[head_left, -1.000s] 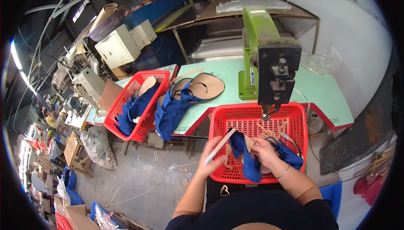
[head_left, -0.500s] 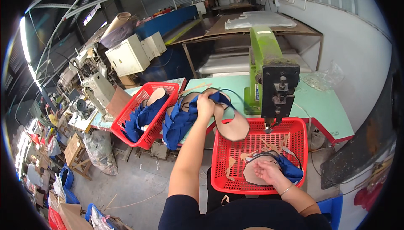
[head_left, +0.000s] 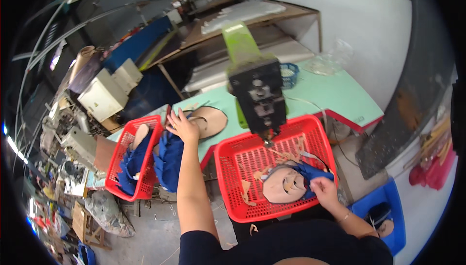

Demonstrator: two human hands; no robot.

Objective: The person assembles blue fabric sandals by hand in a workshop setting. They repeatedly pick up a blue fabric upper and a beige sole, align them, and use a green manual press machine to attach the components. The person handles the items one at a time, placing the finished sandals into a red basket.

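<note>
My left hand rests on the far end of a pile of blue fabric pieces, fingers spread. A beige, rounded, sole-shaped piece with dark edging lies beside it on the green table. Below, in the red basket in front of me, sits another beige sole-shaped piece with slits and blue fabric attached. My right hand is at the edge of that blue fabric, its fingers curled together; what they pinch, if anything, cannot be made out. Beige scraps lie around the piece.
A green press machine with a black head overhangs the basket. Left of the pile stands a second red basket with more blue pieces. A small blue basket is on the green table. At lower right is a blue bin.
My left hand has let go of the strapped beige-and-blue piece, which now lies on the table, and reached onto the pile. My right hand has shifted from the beige part toward the blue fabric.
</note>
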